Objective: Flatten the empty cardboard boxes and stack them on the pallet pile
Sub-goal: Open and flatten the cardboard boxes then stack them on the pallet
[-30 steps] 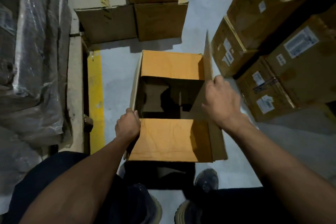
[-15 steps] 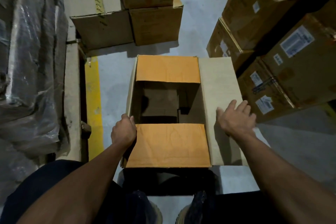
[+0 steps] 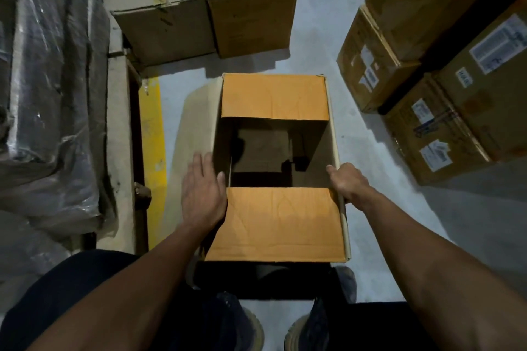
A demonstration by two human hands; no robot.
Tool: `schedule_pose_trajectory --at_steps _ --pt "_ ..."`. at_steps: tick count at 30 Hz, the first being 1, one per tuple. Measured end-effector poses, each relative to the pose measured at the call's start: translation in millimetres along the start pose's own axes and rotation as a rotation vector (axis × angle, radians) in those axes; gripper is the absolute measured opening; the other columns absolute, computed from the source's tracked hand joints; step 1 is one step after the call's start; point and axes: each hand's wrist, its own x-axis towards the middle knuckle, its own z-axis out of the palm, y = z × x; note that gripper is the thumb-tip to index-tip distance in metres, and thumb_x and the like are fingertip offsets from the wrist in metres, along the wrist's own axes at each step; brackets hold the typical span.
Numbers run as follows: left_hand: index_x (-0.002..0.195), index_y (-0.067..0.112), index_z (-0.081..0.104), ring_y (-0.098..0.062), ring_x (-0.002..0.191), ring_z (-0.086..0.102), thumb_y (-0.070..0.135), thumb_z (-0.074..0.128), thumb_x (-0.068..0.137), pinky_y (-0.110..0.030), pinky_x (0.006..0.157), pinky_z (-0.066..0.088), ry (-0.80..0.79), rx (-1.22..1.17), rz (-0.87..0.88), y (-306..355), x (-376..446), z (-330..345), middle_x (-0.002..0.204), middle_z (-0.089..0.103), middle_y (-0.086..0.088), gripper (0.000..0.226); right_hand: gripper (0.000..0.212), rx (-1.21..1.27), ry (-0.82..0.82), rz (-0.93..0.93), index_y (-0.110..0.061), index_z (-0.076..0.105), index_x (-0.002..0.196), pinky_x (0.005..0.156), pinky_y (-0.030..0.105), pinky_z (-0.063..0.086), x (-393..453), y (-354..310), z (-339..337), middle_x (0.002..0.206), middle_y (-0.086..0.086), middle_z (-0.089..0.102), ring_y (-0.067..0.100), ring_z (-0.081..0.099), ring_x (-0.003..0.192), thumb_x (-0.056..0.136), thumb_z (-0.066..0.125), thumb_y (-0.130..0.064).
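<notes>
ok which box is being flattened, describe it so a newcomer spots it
On the grey concrete floor, between the stacked sealed brown cartons, stands the open brown cardboard box at the person's feet. Unlike its neighbours, its orange-lit flaps are open and both hands touch it.

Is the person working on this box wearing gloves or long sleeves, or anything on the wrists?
No gloves: both the left hand and the right hand are bare, fingers uncovered. Both forearms are bare right to the bottom of the picture, so no sleeve shows. No watch, band or ring is visible. Lower down, dark trousers and dark shoes with pale soles show.
</notes>
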Motion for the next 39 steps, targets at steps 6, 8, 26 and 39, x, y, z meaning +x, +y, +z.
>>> schedule_pose_trajectory --at_steps 6,8,26,39 --pt "0.092 0.017 0.069 -0.02 0.094 0.064 0.042 0.029 0.106 -0.043 0.099 0.048 -0.212 0.106 0.42 28.0 0.0 -17.0 0.091 0.069 -0.004 0.049 0.025 0.132 -0.162 0.057 -0.007 0.051 0.107 0.066 0.039 0.055 -0.3 -5.9 -19.7 0.093 0.013 0.056 0.03 0.062 0.081 0.103 0.049 -0.031" --pt "0.074 0.017 0.062 -0.018 0.064 0.059 0.043 0.034 0.105 -0.042 0.071 0.055 -0.219 0.056 0.39 39.6 4.4 -30.4 0.068 0.06 0.0 0.049 0.028 0.162 -0.244 0.076 -0.006 0.054 0.108 0.061 0.036 0.054 -2.6 -1.1 -30.4 0.098 0.015 0.059 0.031 0.064 0.084 0.101 0.054 -0.033" --pt "0.141 0.007 0.049 -0.029 0.128 0.052 0.067 0.061 0.085 -0.039 0.106 0.043 -1.188 0.248 0.451 86.9 -56.3 -41.8 0.141 0.054 -0.007 0.083 0.02 -0.115 -0.154 -0.026 -0.004 0.05 0.111 0.07 0.05 0.062 -48.8 22.9 -21.1 0.11 0.02 0.06 0.039 0.066 0.09 0.101 0.052 -0.022" --pt "0.111 0.015 0.056 -0.032 0.1 0.063 0.046 0.048 0.101 -0.035 0.075 0.04 -0.633 0.347 0.673 73.5 -103.9 2.2 0.109 0.066 -0.013 0.034 0.027 -0.208 0.042 -0.063 -0.008 0.047 0.127 0.071 0.041 0.058 -52.1 31.5 -6.1 0.118 0.017 0.056 0.035 0.058 0.097 0.103 0.049 -0.021"
